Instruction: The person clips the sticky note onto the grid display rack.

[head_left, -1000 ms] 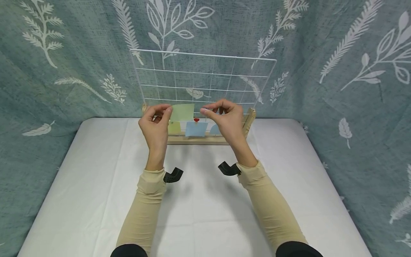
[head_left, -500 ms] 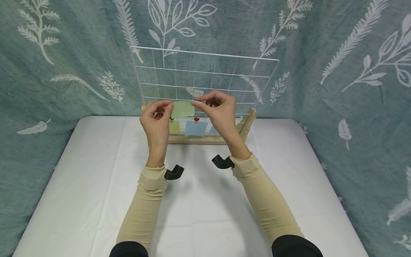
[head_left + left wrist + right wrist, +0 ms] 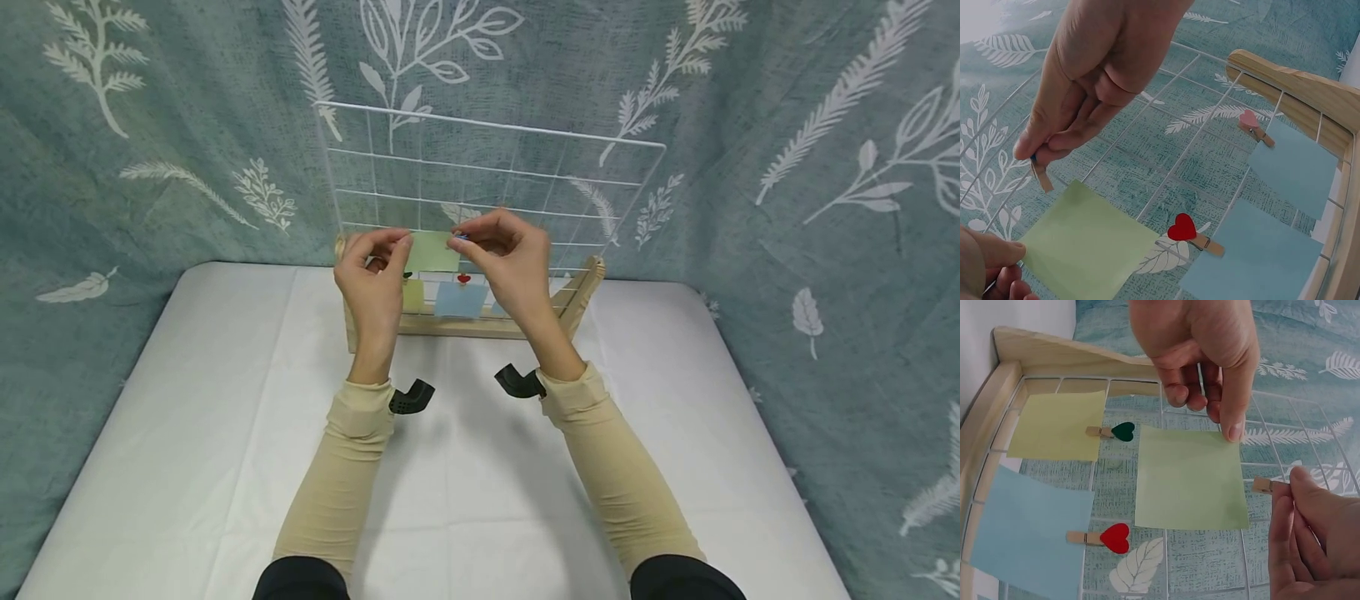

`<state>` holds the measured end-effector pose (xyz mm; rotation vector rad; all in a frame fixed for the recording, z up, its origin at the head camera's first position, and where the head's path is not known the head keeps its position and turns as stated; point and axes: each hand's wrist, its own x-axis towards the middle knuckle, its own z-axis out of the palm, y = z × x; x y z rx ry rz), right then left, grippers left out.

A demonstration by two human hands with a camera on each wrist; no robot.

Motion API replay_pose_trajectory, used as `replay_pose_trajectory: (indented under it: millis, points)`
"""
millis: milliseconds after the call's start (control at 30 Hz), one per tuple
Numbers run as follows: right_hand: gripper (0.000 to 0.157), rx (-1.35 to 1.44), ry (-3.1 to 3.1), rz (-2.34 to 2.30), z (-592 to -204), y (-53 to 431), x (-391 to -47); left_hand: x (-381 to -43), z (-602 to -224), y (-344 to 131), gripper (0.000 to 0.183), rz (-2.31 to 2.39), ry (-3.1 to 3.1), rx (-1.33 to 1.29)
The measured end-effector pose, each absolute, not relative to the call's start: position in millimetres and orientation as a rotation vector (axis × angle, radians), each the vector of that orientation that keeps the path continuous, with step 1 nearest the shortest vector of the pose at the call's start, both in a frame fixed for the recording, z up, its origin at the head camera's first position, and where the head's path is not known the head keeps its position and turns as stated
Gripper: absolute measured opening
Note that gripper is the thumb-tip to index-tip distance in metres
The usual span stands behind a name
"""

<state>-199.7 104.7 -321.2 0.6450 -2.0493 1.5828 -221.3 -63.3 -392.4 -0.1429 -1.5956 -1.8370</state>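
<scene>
A light green paper note [image 3: 1191,481] lies against the white wire grid [image 3: 487,172]. Its upper edge is pinched between thumb and fingers of my left hand [image 3: 372,287]. My right hand [image 3: 517,262] pinches a small wooden clothespin [image 3: 1042,176], which carries a bit of blue at the fingertips. In the right wrist view this clothespin sits just beside the green note, apart from it. Below, a red-heart clothespin [image 3: 1196,236] clips a blue note [image 3: 460,300] to the grid. A dark-green-heart clothespin [image 3: 1110,432] clips a yellow note [image 3: 1057,425].
Another blue note [image 3: 1294,165] hangs from a pink-heart clothespin [image 3: 1254,125]. The grid stands in a wooden frame [image 3: 581,296] at the back of the white-covered table [image 3: 450,467]. A patterned teal curtain [image 3: 225,100] hangs behind and at the sides.
My right hand has moved left with its clothespin, up to the green note's right side. My left hand keeps its hold on the note. The head view has shifted slightly.
</scene>
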Motion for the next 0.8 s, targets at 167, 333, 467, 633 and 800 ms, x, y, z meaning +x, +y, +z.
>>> replay_pose_trajectory:
  millis: [167,333,467,633,800]
  points:
    - [0.016,0.677,-2.083,1.433,-321,101,-201,-222,-391,-63,0.01,-1.849,-1.578,-0.131]
    - [0.018,0.662,-2.116,1.4,-330,104,-214,-223,-391,-63,0.009,-1.859,-1.574,-0.12]
    - [0.018,0.677,-2.126,1.378,-332,107,-219,-224,-392,-63,0.008,-1.838,-1.583,-0.145]
    - [0.02,0.7,-2.134,1.313,-332,107,-221,-226,-393,-63,0.01,-1.809,-1.601,-0.158]
    - [0.021,0.672,-2.155,1.221,-329,103,-220,-226,-394,-64,0.008,-1.792,-1.606,-0.155]
